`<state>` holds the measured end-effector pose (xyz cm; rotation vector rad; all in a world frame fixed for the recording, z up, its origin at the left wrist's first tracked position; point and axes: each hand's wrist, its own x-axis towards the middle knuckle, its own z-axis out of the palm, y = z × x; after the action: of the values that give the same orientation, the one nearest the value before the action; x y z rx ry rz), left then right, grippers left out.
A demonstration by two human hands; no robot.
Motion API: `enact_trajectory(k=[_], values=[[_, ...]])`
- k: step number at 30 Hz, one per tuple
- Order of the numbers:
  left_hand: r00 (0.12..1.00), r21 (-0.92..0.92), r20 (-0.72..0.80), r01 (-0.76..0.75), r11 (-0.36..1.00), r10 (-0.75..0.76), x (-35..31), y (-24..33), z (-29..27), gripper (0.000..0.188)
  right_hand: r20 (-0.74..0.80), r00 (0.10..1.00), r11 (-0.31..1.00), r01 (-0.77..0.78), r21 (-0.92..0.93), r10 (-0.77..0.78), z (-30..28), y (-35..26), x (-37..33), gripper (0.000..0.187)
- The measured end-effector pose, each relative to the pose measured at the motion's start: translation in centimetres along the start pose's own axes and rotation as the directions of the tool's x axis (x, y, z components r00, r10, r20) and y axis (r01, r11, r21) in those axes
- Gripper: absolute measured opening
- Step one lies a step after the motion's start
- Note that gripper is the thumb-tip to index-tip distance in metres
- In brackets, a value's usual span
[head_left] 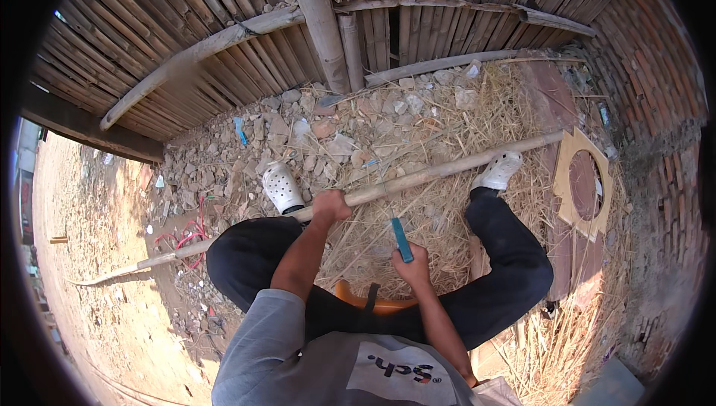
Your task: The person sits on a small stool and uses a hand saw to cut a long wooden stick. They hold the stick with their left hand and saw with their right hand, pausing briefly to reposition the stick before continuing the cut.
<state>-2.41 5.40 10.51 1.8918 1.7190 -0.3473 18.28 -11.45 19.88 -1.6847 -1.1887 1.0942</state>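
Observation:
My left hand (330, 206) is closed around a long pale wooden pole (436, 172), which slants from the ground at the far left up to the right. The pole passes close by both of my white clogs (282, 188). In my right hand (412, 263), closed, is a flat teal bar-shaped tool (401, 239), pointing away from me. A thin dark line runs from its far end toward the pole; I cannot make out whether it is a blade. The tool's teal part stays apart from the pole.
Dry straw (373, 245) and broken stones (321, 130) cover the ground. A wall of wooden slats (224, 55) rises ahead, a brick wall (664, 175) at right. A tan board with a round hole (564, 182) lies beside it. Red cord (195, 236) is at left; something orange (388, 306) shows beneath me.

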Motion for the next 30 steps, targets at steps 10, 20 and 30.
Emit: enact_trajectory(k=[10,20,30], values=[[1.000,0.002,0.010,0.005,1.000,-0.005,-1.5,-0.1,-0.7,0.041,-0.021,0.997,0.996,-0.073,0.043,0.074,-1.0,0.6,-2.9,0.019],[0.999,0.006,-0.023,0.024,1.000,-0.024,-2.3,1.3,2.3,0.044,0.032,0.997,0.993,-0.065,-0.094,0.068,-6.4,-1.0,-13.1,0.020],[0.997,0.057,0.076,0.020,0.998,-0.025,-4.6,2.2,2.8,0.047,0.000,0.997,0.994,-0.083,-0.064,0.083,-4.7,0.2,-10.9,0.017]])
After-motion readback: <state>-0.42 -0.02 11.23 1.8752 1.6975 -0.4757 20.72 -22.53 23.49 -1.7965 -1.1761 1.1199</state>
